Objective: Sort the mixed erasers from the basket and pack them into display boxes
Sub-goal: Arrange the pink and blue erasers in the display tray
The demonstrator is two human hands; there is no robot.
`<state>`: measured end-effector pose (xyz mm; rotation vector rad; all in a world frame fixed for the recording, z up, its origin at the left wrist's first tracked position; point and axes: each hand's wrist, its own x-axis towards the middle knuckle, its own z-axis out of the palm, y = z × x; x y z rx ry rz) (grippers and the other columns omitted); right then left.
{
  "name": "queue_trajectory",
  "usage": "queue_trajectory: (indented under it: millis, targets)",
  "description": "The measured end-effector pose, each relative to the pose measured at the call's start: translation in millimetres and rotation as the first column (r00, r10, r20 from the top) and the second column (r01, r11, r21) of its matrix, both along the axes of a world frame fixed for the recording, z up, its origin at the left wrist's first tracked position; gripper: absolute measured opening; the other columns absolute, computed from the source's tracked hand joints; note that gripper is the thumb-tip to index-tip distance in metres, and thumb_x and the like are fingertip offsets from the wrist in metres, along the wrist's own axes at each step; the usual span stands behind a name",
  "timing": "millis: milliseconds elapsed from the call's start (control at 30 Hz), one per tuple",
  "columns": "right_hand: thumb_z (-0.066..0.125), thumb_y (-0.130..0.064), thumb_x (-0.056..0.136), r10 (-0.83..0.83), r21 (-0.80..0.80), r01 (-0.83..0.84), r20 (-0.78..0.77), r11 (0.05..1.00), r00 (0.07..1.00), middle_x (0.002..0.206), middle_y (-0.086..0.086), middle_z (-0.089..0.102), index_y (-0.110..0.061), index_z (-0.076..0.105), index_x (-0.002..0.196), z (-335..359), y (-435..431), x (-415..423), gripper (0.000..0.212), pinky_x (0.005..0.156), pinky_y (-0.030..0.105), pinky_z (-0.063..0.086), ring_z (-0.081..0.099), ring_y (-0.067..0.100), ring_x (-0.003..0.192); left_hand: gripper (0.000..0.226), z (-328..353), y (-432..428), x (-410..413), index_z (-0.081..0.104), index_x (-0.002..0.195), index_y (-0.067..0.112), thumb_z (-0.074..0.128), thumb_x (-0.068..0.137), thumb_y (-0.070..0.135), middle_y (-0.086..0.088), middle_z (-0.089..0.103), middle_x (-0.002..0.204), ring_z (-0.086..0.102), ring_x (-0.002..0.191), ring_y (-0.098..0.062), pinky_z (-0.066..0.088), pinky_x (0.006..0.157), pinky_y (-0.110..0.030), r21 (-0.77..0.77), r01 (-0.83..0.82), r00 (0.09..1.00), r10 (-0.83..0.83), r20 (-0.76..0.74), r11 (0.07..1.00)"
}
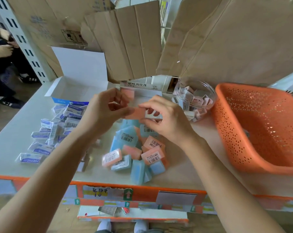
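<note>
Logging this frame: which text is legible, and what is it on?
"로버 지우개": white cardboard display box at the back.
"10": handwritten paper label on the table's front edge; characters above unclear.
"4B": barcode sticker on a pink wrapped eraser.
Too blurred: white-and-blue eraser wrappers, brown cardboard prints.

On the table [16, 132], the basket [260, 132] sits at the far right, with a bowl [178, 91] of small erasers [197, 100] just left of it, toward the back. A heap of sleeved erasers [58, 130] spreads on the left, before an open box [71, 91]. A second heap [135, 152] lies mid-table — the left hand [102, 113] and right hand [166, 120] hover above it, an eraser [136, 113] pinched between them — with the display box [139, 85] behind.
</note>
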<state>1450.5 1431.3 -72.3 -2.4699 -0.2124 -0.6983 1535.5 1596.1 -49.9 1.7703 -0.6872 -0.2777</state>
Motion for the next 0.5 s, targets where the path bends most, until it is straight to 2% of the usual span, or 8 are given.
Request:
queue_trajectory:
  millis: [133,200,300,367,433,500]
  targets:
    - [0.067,-0.02,0.074,-0.055,-0.07,0.053,-0.025,0.996,0.998,0.087,-0.007,0.057,-0.007,0.069,0.1,-2,-8,21,0.029,0.062,0.028,0.052,0.052,0.004,0.073,0.017,-5,-13,21,0.059,0.085,0.019,0.067,0.08,0.004,0.006,0.061,0.079,0.059,0.063,-0.006,0.043,0.057,-0.006,0.056,-0.083,0.996,0.081,0.048,0.995]
    - [0.066,-0.02,0.073,-0.127,-0.064,0.124,-0.051,0.99,0.991,0.083,-0.005,0.058,-0.007,0.07,0.096,-1,-14,34,0.026,0.06,0.031,0.052,0.054,0.009,0.069,0.02,-8,-20,34,0.061,0.102,0.015,0.059,0.085,0.004,0.004,0.063,0.091,0.062,0.078,-0.011,0.046,0.066,-0.011,0.111,-0.139,0.987,0.128,0.099,0.984]
    - [0.07,-0.018,0.075,-0.247,-0.086,0.236,-0.142,0.968,0.959,0.086,0.005,0.064,-0.008,0.071,0.097,2,-22,56,0.025,0.068,0.036,0.052,0.06,0.019,0.074,0.043,-14,-31,50,0.053,0.125,0.011,0.05,0.083,0.015,-0.009,0.061,0.117,0.059,0.104,-0.023,0.047,0.088,-0.03,0.307,-0.121,0.99,0.091,0.109,0.944]
    - [0.068,-0.018,0.078,-0.301,-0.163,0.27,-0.216,0.949,0.929,0.093,0.008,0.066,-0.009,0.07,0.101,2,-24,71,0.025,0.075,0.032,0.048,0.061,0.024,0.085,0.05,-15,-35,55,0.052,0.125,0.01,0.041,0.077,0.017,-0.016,0.059,0.121,0.056,0.11,-0.031,0.047,0.091,-0.043,0.429,-0.085,0.991,0.032,0.129,0.899]
    - [0.063,-0.02,0.081,-0.323,-0.26,0.253,-0.275,0.932,0.906,0.099,0.008,0.065,-0.01,0.068,0.104,0,-24,85,0.025,0.076,0.028,0.041,0.059,0.024,0.093,0.042,-19,-36,57,0.053,0.121,0.01,0.038,0.083,0.005,-0.016,0.06,0.118,0.057,0.107,-0.034,0.049,0.087,-0.046,0.491,-0.102,0.979,0.0,0.203,0.865]
    - [0.061,-0.019,0.082,-0.307,-0.3,0.213,-0.316,0.93,0.898,0.101,0.008,0.066,-0.011,0.067,0.104,-2,-23,96,0.025,0.077,0.029,0.04,0.058,0.025,0.096,0.042,-25,-36,61,0.054,0.122,0.011,0.038,0.085,-0.002,-0.015,0.062,0.116,0.058,0.105,-0.034,0.049,0.086,-0.045,0.499,-0.126,0.964,-0.012,0.264,0.857]
